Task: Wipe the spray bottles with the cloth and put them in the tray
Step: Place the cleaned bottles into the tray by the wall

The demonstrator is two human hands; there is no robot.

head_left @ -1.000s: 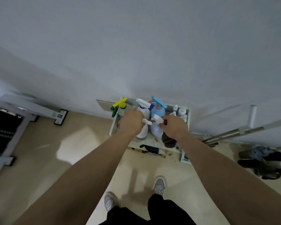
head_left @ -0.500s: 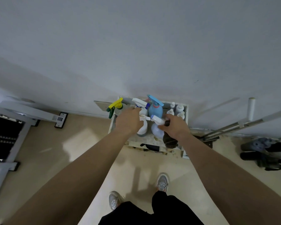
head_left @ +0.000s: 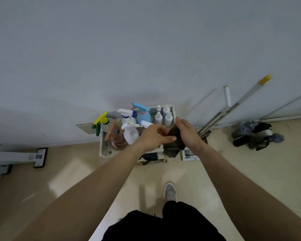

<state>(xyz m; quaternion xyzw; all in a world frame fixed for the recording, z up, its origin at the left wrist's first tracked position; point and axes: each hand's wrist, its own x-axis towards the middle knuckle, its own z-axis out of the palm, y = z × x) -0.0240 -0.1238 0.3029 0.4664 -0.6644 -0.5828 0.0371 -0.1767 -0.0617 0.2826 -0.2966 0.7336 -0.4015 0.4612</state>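
Note:
A white tray [head_left: 103, 149] stands on the floor against the wall. In it are a yellow-green trigger bottle [head_left: 101, 122], an amber bottle [head_left: 117, 139], two white spray bottles [head_left: 131, 133] and a blue bottle [head_left: 143, 114]. A white-and-purple nozzle [head_left: 145, 123] shows just behind my left hand, its body hidden. Above the tray's right end my left hand [head_left: 154, 139] and my right hand [head_left: 188, 134] both hold a dark cloth [head_left: 174, 145], which hangs bunched between them. Neither hand holds a bottle.
Several small white bottles [head_left: 163, 115] fill the tray's back right corner. Metal poles [head_left: 228, 110] lean on the wall to the right, beside a pile of dark shoes [head_left: 255, 136]. A white frame foot [head_left: 39, 156] lies left. My shoe [head_left: 169, 192] is below.
My left hand let go of the white spray bottle and moved right to the cloth. My right hand drew back from the bottles with the cloth.

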